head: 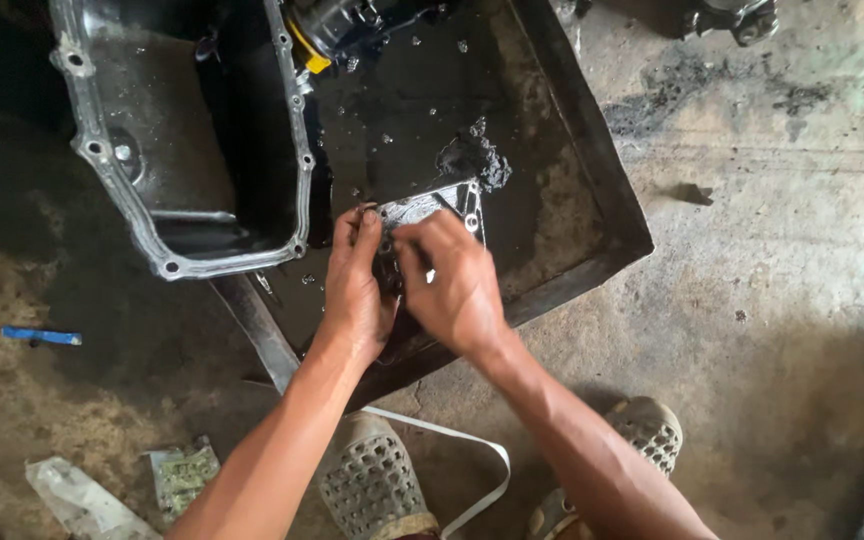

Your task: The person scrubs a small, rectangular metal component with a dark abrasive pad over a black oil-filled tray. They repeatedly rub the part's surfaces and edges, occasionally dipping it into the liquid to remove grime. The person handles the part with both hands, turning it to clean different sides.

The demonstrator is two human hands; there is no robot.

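Head view. Item: a small cast metal cover plate (442, 208), grey, oil-wet, with bolt holes at its visible corners. It was held over the near edge of a shallow black steel drip tray (592, 190), which was filmed with dark oil and dotted with droplets.

Position relative to the hands: the plate was gripped between both hands and projected away from the person, up and slightly rightward from the fingertips. Its long axis could not be told, the nearer part being covered by the hands. Neither hand was clearly nearer; both were in contact.

Left hand (355, 285): fingers closed along the plate's left edge, thumb tucked behind. Right hand (455, 285): curled over the plate's near face, fingertips pressed at its middle; whether a tool or rag was pinched there could not be told.

Adjacent: an aluminium oil pan (187, 130), open side up, was lying partly in the tray to the left, with a bolt-hole flange all round. A clump of black sludge (477, 155) was just beyond the plate. A perforated grey sandal (372, 480) was seen on stained concrete floor (782, 300) below, with a white strap (452, 440) beside it.
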